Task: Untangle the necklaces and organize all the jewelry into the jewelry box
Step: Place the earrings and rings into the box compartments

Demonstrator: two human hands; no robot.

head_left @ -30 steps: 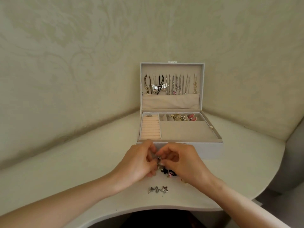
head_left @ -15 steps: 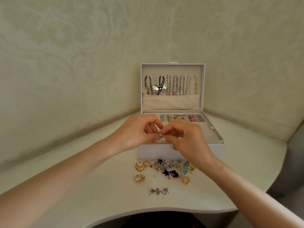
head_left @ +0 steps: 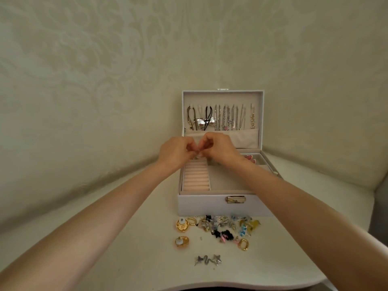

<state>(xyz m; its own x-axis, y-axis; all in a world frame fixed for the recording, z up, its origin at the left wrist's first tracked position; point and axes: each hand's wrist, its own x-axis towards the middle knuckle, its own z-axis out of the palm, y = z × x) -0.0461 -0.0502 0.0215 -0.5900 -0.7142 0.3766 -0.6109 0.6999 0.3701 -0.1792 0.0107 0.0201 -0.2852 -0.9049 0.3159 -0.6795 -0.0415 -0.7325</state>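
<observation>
The curled fingertips of the left hand [head_left: 175, 151] and the right hand [head_left: 220, 147] are set tip to tip and pinched on a small pale piece [head_left: 198, 153], whose kind cannot be told, above the rear end of the ring rolls [head_left: 196, 177] in the open jewelry box [head_left: 210, 204]. Necklaces [head_left: 226, 119] are hung in a row inside the upright lid [head_left: 260, 114]. Loose jewelry [head_left: 222, 227] is spread on the table [head_left: 126, 238] just in front of the box, with a silver pair [head_left: 206, 260] set apart nearer the table edge.
</observation>
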